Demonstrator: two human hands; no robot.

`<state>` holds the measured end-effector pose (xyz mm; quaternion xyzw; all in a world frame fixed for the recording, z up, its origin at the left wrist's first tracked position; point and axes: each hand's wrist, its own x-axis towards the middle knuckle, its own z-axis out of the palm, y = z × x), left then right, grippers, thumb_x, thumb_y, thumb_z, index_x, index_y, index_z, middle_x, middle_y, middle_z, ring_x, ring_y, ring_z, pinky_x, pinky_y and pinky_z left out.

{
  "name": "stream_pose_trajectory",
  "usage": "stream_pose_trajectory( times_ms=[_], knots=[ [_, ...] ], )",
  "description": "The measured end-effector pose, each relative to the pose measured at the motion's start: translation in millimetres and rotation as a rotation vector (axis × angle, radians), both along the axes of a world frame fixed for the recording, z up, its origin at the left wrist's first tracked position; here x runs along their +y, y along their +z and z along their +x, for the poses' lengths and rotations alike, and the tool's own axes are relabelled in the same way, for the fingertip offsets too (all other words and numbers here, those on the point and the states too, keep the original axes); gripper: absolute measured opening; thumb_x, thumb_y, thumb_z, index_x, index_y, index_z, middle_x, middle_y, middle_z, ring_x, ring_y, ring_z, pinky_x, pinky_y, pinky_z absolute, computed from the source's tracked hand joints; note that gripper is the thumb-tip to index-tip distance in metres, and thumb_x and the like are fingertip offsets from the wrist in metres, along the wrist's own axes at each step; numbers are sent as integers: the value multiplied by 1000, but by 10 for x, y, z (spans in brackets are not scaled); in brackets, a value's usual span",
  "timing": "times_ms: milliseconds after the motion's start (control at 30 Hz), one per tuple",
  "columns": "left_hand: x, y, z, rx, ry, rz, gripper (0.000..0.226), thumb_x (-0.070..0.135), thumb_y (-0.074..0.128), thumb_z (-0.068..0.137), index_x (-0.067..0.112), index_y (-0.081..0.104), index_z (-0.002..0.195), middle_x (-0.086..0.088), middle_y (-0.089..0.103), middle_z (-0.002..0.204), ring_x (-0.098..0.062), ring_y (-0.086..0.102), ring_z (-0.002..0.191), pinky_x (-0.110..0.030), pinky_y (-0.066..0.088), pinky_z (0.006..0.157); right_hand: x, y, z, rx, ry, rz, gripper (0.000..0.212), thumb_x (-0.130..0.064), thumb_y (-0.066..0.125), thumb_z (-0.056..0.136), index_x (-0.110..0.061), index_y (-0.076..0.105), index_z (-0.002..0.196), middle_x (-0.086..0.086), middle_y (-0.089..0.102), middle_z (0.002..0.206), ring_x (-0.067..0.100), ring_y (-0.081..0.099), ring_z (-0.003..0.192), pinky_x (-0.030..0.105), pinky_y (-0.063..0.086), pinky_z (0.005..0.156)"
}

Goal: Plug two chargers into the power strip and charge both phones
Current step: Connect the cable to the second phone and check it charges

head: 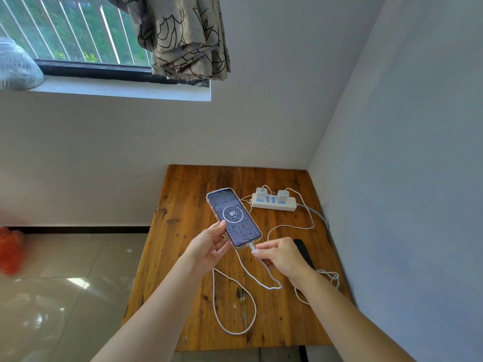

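Lit phone [234,218]: held over wooden table [183,205], screen reads 97, white cable [251,246] in near end.
Left hand [209,246]: grips phone's left edge.
Right hand [281,256]: pinches cable at plug.
Dark phone [303,250]: flat, right, partly behind right hand.
Power strip [273,203]: far right, two chargers [261,192] plugged in.

Soft daylight from the window [73,30], floor [52,296] glare, wide-angle bending at blurred edges.

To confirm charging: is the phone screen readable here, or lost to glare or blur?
Head view: the lit phone is sharp, its screen reads 97, no glare; the floor tiles at left carry bright reflections; edges bend from the wide lens.
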<state>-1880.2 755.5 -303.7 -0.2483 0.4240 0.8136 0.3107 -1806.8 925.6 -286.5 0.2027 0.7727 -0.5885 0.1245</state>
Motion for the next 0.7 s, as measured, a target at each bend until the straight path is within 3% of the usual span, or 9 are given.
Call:
stream_pose_trajectory(
  times_ms=[300,700],
  knots=[
    [7,-44,-21,5,-5,9,27,9,59,90,7,63,117,-16,74,102,-27,72,88,-25,56,49,11,-20,-7,-5,5,2,11,-17,68,85,-15,74,95,2,73,89,16,68,85,25,52,69],
    [37,-183,-46,-14,-3,-11,30,12,60,90,8,62,119,-16,73,105,-29,70,96,-25,58,51,18,-143,-22,-35,-3,1,7,-19,68,85,-23,73,86,-3,73,83,14,68,80,19,49,60]
  ],
)
